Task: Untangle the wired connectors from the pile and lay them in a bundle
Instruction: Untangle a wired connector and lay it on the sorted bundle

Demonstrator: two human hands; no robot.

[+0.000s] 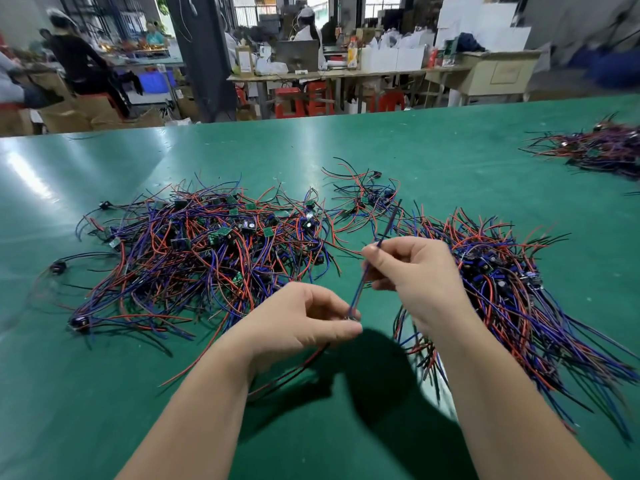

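A tangled pile of red, blue and black wired connectors with small green boards lies left of centre on the green table. To the right, a combed bundle has its wires fanning toward the near right. Between them, my left hand pinches the lower end of one wired connector, and its red and black wires trail down beneath the hand. My right hand pinches that connector's blue wire higher up, stretching it taut between the hands. The wire's free end points up past my right fingers.
The green table reaches the near edge of the view. A second heap of wires lies at the far right. A small loose cluster sits behind the hands. Beyond the table are benches, red stools, boxes and people working.
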